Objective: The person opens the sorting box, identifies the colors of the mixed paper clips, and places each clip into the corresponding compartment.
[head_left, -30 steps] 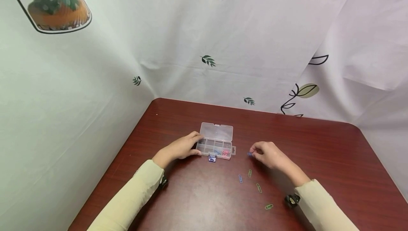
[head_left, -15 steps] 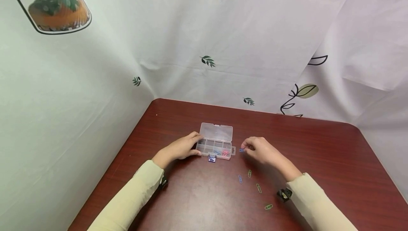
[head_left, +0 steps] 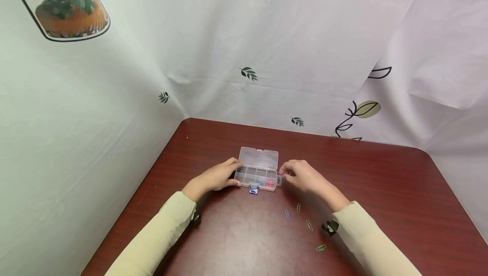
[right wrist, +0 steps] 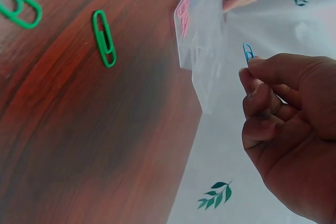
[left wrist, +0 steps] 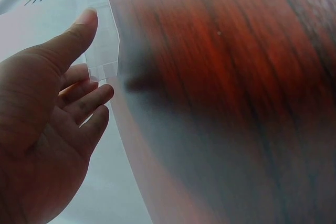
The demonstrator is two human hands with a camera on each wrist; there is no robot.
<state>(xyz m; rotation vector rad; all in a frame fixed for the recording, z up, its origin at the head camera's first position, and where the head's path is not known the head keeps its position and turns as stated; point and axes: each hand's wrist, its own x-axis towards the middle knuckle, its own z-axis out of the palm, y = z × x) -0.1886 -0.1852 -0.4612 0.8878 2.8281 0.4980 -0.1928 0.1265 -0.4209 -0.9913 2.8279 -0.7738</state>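
A clear plastic compartment box (head_left: 249,178) lies on the table with its lid (head_left: 259,157) raised at the back. My left hand (head_left: 217,176) grips the box's left end, thumb at the front edge and fingers behind, also seen by the left wrist camera. Between thumb and index finger, my right hand (head_left: 305,178) pinches a blue paper clip (right wrist: 248,52) beside the box's right end. Pink paper clips (head_left: 269,183) lie in the front right compartment, with blue paper clips (head_left: 259,182) in the one to its left. A blue latch (head_left: 253,189) hangs open at the front.
On the reddish-brown table (head_left: 228,233), a loose blue paper clip (head_left: 287,214) lies in front of the box. Several green paper clips, one of them a green clip (head_left: 309,225), are strewn near the right forearm. White printed cloth (head_left: 213,56) hangs behind the table.
My right hand has moved left and slightly away from me with the blue paper clip, up to the box's right end. The left hand and box have stayed put.
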